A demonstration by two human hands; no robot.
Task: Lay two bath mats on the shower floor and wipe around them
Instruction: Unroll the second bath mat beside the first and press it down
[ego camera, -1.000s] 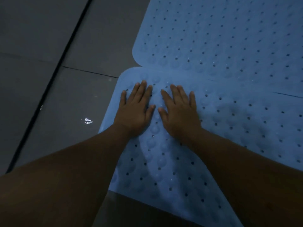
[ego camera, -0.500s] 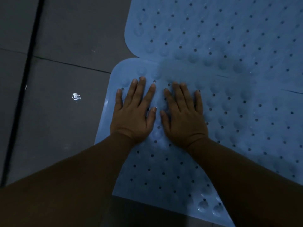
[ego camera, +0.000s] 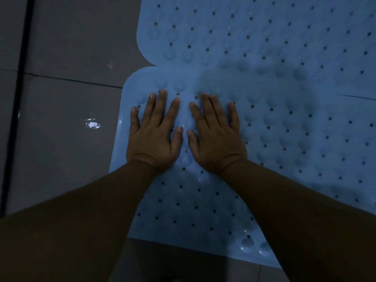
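Observation:
Two light-blue rubber bath mats with small holes and suction bumps lie side by side on the dark tiled floor. The near mat point(ego camera: 203, 210) fills the lower middle, and the far mat point(ego camera: 254, 33) lies above it, their edges meeting. My left hand point(ego camera: 153, 135) is pressed flat, palm down, on the near mat close to its left edge, fingers spread. My right hand point(ego camera: 215, 135) lies flat beside it, thumbs almost touching. Neither hand holds anything.
Grey floor tiles point(ego camera: 71, 47) with dark grout lines spread to the left. A small bright wet glint point(ego camera: 92, 124) sits on the tile left of the near mat. A strip of floor point(ego camera: 183, 263) shows below the near mat's front edge.
The view has shifted so the mats and hands sit lower and further right in frame. Both hands stay flat, side by side, on the near mat's left part.

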